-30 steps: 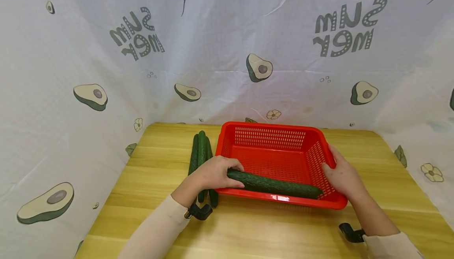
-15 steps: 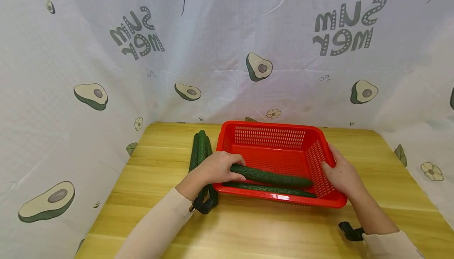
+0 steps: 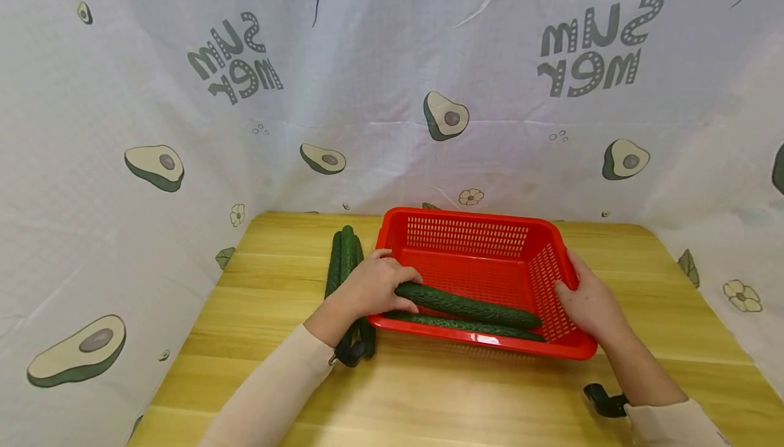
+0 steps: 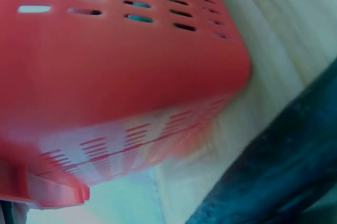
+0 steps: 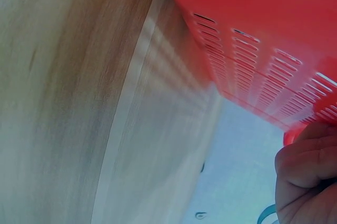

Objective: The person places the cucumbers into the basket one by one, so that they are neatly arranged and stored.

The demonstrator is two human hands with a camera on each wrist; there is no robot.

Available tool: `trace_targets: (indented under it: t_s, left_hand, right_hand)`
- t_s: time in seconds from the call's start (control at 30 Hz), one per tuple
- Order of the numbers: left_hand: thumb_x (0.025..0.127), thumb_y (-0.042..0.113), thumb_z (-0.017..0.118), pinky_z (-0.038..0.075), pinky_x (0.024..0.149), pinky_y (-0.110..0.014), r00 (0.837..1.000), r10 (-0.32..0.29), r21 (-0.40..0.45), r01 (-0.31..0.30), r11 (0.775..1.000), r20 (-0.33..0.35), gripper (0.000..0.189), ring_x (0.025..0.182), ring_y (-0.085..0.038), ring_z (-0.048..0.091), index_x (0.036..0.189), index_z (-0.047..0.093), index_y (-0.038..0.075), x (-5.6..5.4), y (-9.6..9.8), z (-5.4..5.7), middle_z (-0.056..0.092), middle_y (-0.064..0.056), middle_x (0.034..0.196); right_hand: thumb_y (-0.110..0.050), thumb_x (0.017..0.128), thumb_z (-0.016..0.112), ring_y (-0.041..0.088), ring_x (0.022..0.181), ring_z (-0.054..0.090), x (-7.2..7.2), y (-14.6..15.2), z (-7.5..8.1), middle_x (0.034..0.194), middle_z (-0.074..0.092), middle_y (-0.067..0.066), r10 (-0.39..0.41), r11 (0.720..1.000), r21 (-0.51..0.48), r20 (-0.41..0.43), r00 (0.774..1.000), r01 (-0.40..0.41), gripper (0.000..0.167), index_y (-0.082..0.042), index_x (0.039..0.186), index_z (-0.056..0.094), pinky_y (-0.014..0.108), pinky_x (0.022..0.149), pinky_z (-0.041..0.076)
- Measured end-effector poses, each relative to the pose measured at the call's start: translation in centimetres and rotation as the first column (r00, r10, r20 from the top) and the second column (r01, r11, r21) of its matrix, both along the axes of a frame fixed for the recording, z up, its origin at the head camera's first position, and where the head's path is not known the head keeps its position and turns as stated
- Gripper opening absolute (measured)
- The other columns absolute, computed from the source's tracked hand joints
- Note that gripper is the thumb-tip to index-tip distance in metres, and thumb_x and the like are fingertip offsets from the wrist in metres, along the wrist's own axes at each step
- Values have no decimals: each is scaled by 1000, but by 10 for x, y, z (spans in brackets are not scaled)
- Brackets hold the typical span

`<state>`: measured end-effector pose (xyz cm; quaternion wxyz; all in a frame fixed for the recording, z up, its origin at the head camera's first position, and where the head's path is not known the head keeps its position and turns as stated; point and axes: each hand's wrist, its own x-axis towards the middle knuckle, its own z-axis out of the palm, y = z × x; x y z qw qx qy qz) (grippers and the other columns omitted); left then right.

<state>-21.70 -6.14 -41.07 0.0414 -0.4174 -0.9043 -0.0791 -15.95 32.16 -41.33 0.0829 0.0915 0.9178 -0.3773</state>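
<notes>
In the head view my left hand (image 3: 370,288) holds the left end of a long dark green cucumber (image 3: 471,305) between thumb and fingers, with one finger reaching over the basket's left rim. This cucumber slants across the front part of a red slotted basket (image 3: 484,273). A second cucumber (image 3: 465,325) lies along the front wall, partly covered by the first. My right hand (image 3: 591,301) grips the basket's right rim, thumb inside. The right wrist view has that hand (image 5: 308,174) at its lower right edge, against the basket (image 5: 263,13).
Several cucumbers (image 3: 348,256) lie side by side on the wooden table (image 3: 275,284), left of the basket. One cucumber (image 4: 279,155) shows close up in the left wrist view, beside the basket wall (image 4: 131,71). A printed curtain (image 3: 367,93) hangs behind the table.
The held cucumber has shifted back from the front wall, and the second cucumber has come into sight beneath it. Its right end has since dropped slightly. My right hand keeps its place.
</notes>
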Motion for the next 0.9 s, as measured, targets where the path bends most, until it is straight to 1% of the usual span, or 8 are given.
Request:
trace_targets:
  t_s: [0.1, 0.27, 0.37, 0.47, 0.53, 0.63, 0.77, 0.9]
  left_hand:
    - [81, 65, 76, 43, 114, -41, 997, 38, 14, -37, 999, -73, 52, 95, -9, 73, 118, 74, 27, 3, -2, -3, 79, 12, 100]
    - [81, 65, 76, 51, 105, -37, 980, 118, 143, -96, 985, -159, 50, 83, -7, 73, 108, 77, 23, 8, -7, -10, 79, 10, 90]
    - [82, 60, 78, 54, 98, -35, 971, 157, 245, -111, 963, -179, 46, 82, -8, 72, 104, 79, 20, 10, -10, -16, 79, 9, 91]
    - [81, 54, 82, 55, 89, -32, 967, 179, 354, -106, 929, -182, 42, 82, -10, 70, 102, 79, 18, 11, -11, -21, 78, 8, 89]
    - [81, 49, 84, 56, 85, -32, 967, 190, 421, -103, 901, -169, 39, 83, -11, 69, 102, 79, 17, 13, -11, -24, 77, 7, 89]
    - [81, 42, 87, 57, 83, -31, 972, 205, 497, -121, 859, -117, 34, 87, -12, 68, 102, 79, 17, 17, -12, -27, 76, 6, 88]
    - [82, 38, 86, 58, 83, -31, 973, 230, 551, -190, 812, -4, 32, 91, -14, 67, 104, 78, 17, 21, -14, -29, 76, 5, 91]
    - [84, 37, 84, 57, 79, -29, 962, 260, 579, -259, 773, 84, 30, 92, -14, 65, 105, 77, 16, 26, -15, -28, 76, 4, 94]
  right_hand:
    - [-24, 108, 40, 26, 79, 70, 0, 0, 0, 131, 46, 44, 2, 1000, -3, -2, 1000, -2, 75, -10, 164, -9, 40, 59, 62]
    - [-24, 108, 40, 25, 80, 70, 0, -1, 0, 133, 45, 44, 9, 1000, 2, -8, 1000, -9, 75, -10, 164, -8, 40, 60, 62]
    - [-25, 108, 40, 26, 81, 70, 0, 0, 0, 134, 44, 44, 8, 1000, -4, -4, 1000, -8, 75, -11, 164, -9, 40, 61, 62]
    - [-26, 109, 40, 26, 82, 70, 1, 1, 0, 135, 43, 44, 7, 1000, -9, 0, 1000, -7, 76, -11, 164, -10, 41, 62, 62]
    - [-26, 108, 40, 26, 81, 70, 2, 2, 0, 135, 43, 44, 7, 1000, -8, 2, 1000, -7, 76, -10, 164, -9, 40, 62, 62]
    - [-25, 107, 41, 24, 79, 69, 4, 3, -1, 133, 44, 43, 8, 1000, -2, 0, 1000, -8, 77, -10, 164, -8, 40, 61, 62]
    - [-23, 106, 42, 22, 76, 69, 4, 3, 0, 132, 46, 43, 11, 1000, 11, -11, 1000, -11, 77, -9, 164, -6, 39, 60, 62]
    - [-24, 106, 44, 23, 77, 67, 0, 1, 1, 131, 48, 41, 11, 1000, 29, -13, 1000, -10, 77, -9, 164, -3, 38, 60, 61]
